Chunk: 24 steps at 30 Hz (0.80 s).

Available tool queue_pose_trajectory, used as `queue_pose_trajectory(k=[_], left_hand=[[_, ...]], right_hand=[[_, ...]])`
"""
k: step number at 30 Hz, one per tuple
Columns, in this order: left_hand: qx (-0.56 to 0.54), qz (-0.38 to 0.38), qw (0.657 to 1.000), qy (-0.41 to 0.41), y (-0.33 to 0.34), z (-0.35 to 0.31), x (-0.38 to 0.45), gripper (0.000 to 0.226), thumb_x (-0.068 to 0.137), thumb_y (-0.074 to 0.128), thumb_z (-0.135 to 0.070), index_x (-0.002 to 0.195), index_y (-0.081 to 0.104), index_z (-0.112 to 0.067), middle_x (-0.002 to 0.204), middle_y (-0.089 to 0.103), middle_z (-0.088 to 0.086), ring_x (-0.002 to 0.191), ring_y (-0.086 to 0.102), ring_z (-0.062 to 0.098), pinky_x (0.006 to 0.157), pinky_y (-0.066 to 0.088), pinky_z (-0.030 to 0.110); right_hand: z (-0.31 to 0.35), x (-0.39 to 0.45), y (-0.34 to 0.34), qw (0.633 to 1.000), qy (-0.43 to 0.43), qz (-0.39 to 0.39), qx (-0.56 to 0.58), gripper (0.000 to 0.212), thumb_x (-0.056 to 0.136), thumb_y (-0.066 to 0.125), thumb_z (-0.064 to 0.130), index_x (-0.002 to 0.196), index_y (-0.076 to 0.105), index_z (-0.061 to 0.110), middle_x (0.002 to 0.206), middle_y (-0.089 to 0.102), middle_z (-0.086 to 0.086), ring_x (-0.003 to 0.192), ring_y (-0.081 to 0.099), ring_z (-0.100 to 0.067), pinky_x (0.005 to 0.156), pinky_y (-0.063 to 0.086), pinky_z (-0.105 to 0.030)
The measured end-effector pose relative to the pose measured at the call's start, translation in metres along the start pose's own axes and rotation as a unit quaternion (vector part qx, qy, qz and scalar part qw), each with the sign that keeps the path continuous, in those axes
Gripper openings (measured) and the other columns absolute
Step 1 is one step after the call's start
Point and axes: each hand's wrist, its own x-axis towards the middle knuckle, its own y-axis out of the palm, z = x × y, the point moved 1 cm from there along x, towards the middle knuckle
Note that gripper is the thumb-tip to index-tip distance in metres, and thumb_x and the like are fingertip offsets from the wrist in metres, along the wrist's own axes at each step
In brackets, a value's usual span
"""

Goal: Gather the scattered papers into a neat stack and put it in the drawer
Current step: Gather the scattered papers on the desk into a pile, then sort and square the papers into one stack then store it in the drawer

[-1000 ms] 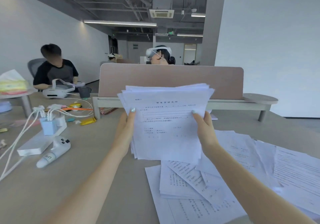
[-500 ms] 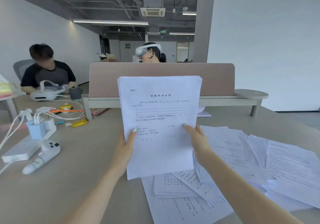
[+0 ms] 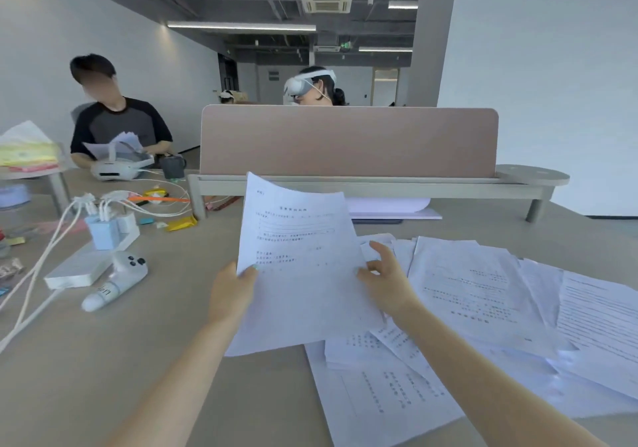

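Observation:
My left hand (image 3: 232, 292) grips a stack of white printed papers (image 3: 303, 267) by its left edge, thumb on the top sheet. The stack leans back to the right, and its lower edge is down over the desk (image 3: 103, 360) and the loose sheets. At the stack's right edge is my right hand (image 3: 385, 279), fingers spread, thumb just touching the paper's edge without gripping it. Several scattered papers (image 3: 483, 301) lie overlapping on the desk to the right and in front of me. No drawer is in view.
A white controller (image 3: 115, 279), a white box (image 3: 83, 267), chargers with white cables (image 3: 103, 219) and small wrappers lie at left. A pink divider panel (image 3: 348, 141) on a low shelf crosses the desk behind the papers. Two people sit beyond it.
The stack has come down from upright in front of me and tilted toward the desk. My right hand has let go of its right edge and opened. The view has shifted right.

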Motion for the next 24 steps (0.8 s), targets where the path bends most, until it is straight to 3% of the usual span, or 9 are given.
queue_pose_trajectory(k=[4, 7, 9, 11, 12, 14, 17, 20, 24], left_hand=[[0.140, -0.007, 0.990, -0.002, -0.023, 0.034, -0.002, 0.018, 0.087, 0.042, -0.016, 0.085, 0.054, -0.003, 0.077, 0.053, 0.006, 0.069, 0.045, 0.025, 0.060, 0.033, 0.031], [0.278, -0.006, 0.960, 0.014, -0.038, 0.043, -0.003, 0.017, 0.089, 0.042, -0.020, 0.073, 0.042, -0.015, 0.073, 0.048, 0.001, 0.065, 0.046, 0.024, 0.056, 0.031, 0.030], [0.343, -0.003, 0.939, 0.010, -0.044, 0.042, -0.002, 0.008, 0.089, 0.044, -0.024, 0.095, 0.047, -0.019, 0.090, 0.057, 0.004, 0.074, 0.054, 0.025, 0.059, 0.035, 0.030], [0.395, 0.001, 0.919, -0.001, -0.046, 0.045, 0.002, 0.055, 0.090, 0.049, -0.028, 0.140, 0.028, -0.019, 0.129, 0.052, 0.009, 0.109, 0.055, 0.032, 0.076, 0.041, 0.035], [0.421, 0.000, 0.907, -0.002, -0.045, 0.045, 0.003, 0.069, 0.090, 0.050, -0.029, 0.148, 0.014, -0.018, 0.143, 0.040, 0.011, 0.124, 0.045, 0.033, 0.088, 0.040, 0.039], [0.474, -0.002, 0.881, 0.017, -0.038, 0.043, 0.004, 0.074, 0.090, 0.050, -0.026, 0.149, 0.007, -0.016, 0.152, 0.023, 0.013, 0.135, 0.029, 0.034, 0.103, 0.031, 0.044], [0.476, 0.033, 0.876, 0.072, -0.008, 0.028, -0.003, 0.060, 0.092, 0.045, -0.023, 0.146, 0.020, -0.014, 0.155, 0.019, 0.011, 0.139, 0.022, 0.031, 0.110, 0.024, 0.041], [0.426, 0.126, 0.882, 0.154, 0.046, 0.003, -0.023, 0.048, 0.095, 0.041, -0.026, 0.140, 0.034, -0.010, 0.149, 0.035, 0.009, 0.138, 0.029, 0.026, 0.107, 0.026, 0.037], [0.350, 0.282, 0.880, 0.152, 0.124, -0.019, -0.056, 0.052, 0.098, 0.030, -0.034, 0.143, 0.027, -0.009, 0.152, 0.031, 0.011, 0.140, 0.026, 0.025, 0.106, 0.027, 0.036]], right_hand=[[-0.031, -0.010, 0.022, 0.993, -0.007, 0.053, -0.103, 0.033, 0.089, 0.051, 0.007, 0.120, 0.058, 0.018, 0.098, 0.056, -0.003, 0.092, 0.055, -0.021, 0.078, 0.043, -0.026], [-0.045, -0.018, 0.034, 0.981, -0.042, 0.083, -0.169, 0.028, 0.090, 0.051, 0.012, 0.113, 0.066, 0.016, 0.095, 0.061, 0.003, 0.080, 0.055, -0.013, 0.069, 0.041, -0.020], [-0.048, -0.020, 0.036, 0.974, -0.062, 0.084, -0.199, 0.025, 0.090, 0.052, 0.014, 0.108, 0.069, 0.018, 0.095, 0.065, 0.005, 0.074, 0.055, -0.008, 0.067, 0.042, -0.018], [-0.049, -0.020, 0.033, 0.970, -0.065, 0.089, -0.215, 0.025, 0.090, 0.050, 0.015, 0.105, 0.069, 0.021, 0.097, 0.066, 0.006, 0.075, 0.055, -0.008, 0.068, 0.043, -0.021], [-0.049, -0.020, 0.030, 0.969, -0.061, 0.093, -0.223, 0.026, 0.090, 0.049, 0.016, 0.105, 0.069, 0.023, 0.098, 0.066, 0.006, 0.075, 0.056, -0.009, 0.066, 0.043, -0.021], [-0.049, -0.018, 0.020, 0.967, -0.054, 0.084, -0.236, 0.027, 0.091, 0.047, 0.017, 0.106, 0.067, 0.025, 0.102, 0.066, 0.004, 0.078, 0.057, -0.011, 0.062, 0.043, -0.019], [-0.045, -0.013, 0.001, 0.964, -0.063, 0.033, -0.256, 0.024, 0.090, 0.048, 0.019, 0.105, 0.066, 0.027, 0.108, 0.064, 0.008, 0.085, 0.056, -0.011, 0.069, 0.044, -0.023], [-0.044, -0.005, -0.025, 0.961, -0.063, -0.022, -0.267, 0.023, 0.091, 0.050, 0.019, 0.106, 0.066, 0.023, 0.113, 0.057, 0.007, 0.097, 0.056, -0.015, 0.083, 0.044, -0.030], [-0.045, 0.006, -0.068, 0.932, -0.029, -0.087, -0.350, 0.030, 0.089, 0.054, 0.031, 0.118, 0.060, 0.026, 0.134, 0.051, 0.003, 0.119, 0.050, -0.025, 0.100, 0.035, -0.038]])
